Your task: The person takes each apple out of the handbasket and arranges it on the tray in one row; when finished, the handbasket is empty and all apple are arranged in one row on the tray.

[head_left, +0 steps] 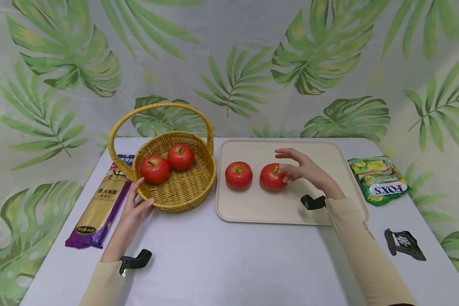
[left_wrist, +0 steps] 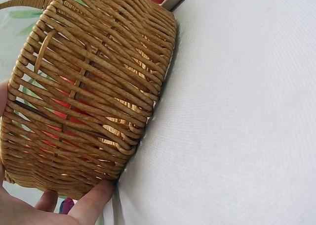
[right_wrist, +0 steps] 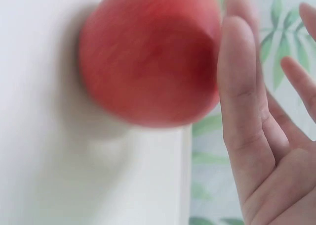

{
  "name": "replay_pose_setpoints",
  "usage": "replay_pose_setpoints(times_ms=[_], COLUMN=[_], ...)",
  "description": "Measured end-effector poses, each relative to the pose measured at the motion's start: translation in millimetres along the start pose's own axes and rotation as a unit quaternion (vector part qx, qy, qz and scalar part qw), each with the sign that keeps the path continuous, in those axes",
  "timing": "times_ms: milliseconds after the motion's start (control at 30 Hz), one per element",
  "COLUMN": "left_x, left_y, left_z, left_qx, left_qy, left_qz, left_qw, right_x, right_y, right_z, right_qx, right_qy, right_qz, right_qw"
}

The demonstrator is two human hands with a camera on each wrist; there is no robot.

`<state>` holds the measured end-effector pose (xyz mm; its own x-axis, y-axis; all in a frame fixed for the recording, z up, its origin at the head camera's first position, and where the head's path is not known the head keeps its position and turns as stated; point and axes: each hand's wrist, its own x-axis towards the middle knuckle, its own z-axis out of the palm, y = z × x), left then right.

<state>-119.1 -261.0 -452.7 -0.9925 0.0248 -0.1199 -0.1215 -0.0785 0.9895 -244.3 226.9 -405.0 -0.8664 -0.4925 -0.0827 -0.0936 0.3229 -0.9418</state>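
A yellow-brown wicker basket [head_left: 183,191] with a tall arched handle stands at the left of the table. Two red apples [head_left: 155,170] lie inside it. My left hand [head_left: 134,208] holds the basket's near left side; in the left wrist view the thumb [left_wrist: 94,200] lies low against the weave. Two more apples sit on a beige tray [head_left: 252,210]: the left apple [head_left: 239,175] and the right apple [head_left: 273,177]. Over the tray my right hand [head_left: 304,170] is beside the right apple, fingers extended and spread. In the right wrist view the fingers [right_wrist: 239,86] overlap that apple's edge.
Left of the basket lies a purple-edged pack of pasta [head_left: 103,204], partly under the handle side. A green Fox's bag [head_left: 378,180] lies at the tray's right edge. Nearer on the right is a small black packet [head_left: 404,244]. A leaf-patterned cloth [head_left: 229,85] hangs behind the table.
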Motion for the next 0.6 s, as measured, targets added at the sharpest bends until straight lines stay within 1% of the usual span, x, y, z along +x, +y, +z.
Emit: replay_pose_setpoints(times_ms=[100, 233, 400, 600], left_x=[-0.1, 0.7, 2.0, 0.8], left_y=[-0.4, -1.2, -1.4, -0.9], left_z=[-0.3, -1.2, -1.8, -0.8], left_qx=[-0.001, 0.001, -0.003, -0.012], left_qy=[0.000, -0.003, -0.004, -0.002], left_qz=[0.001, 0.005, 0.011, 0.011], left_qw=[1.0000, 1.0000, 0.9999, 0.9999], right_x=[4.7, 14.5, 33.9, 59.0], right_y=[-11.4, -27.9, -44.9, -59.1], right_z=[7.2, 24.4, 52.8, 89.3], right_qx=[0.014, 0.025, 0.022, 0.020], right_qy=[-0.007, -0.030, -0.069, -0.120], right_qz=[-0.026, -0.046, -0.067, -0.102], right_qw=[1.000, 0.998, 0.995, 0.987])
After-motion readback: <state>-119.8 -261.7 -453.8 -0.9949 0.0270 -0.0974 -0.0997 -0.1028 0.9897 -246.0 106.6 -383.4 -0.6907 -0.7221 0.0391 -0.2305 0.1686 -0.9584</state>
